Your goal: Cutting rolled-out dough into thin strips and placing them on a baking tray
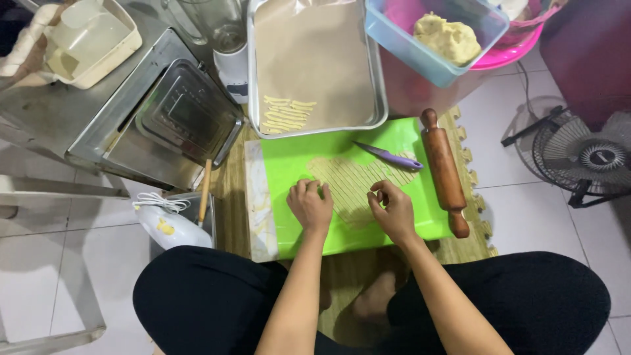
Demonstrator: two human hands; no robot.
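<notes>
Both hands are working on the green mat [368, 223]. Left hand [310, 205] is resting fingertips at the left edge of the rolled dough sheet [358, 187], cut into strips; right hand [392, 212] is pinching at its lower right part. Purple knife [389, 156] is lying at the mat's far edge, rolling pin [444, 171] along its right side, baking tray [315, 66] with laid strips beyond.

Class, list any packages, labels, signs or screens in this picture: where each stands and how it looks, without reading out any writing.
Fan badge: a small round label, dark with a pale centre, at the hub of the black floor fan at the right edge.
No packages, signs or screens show anywhere else.
</notes>
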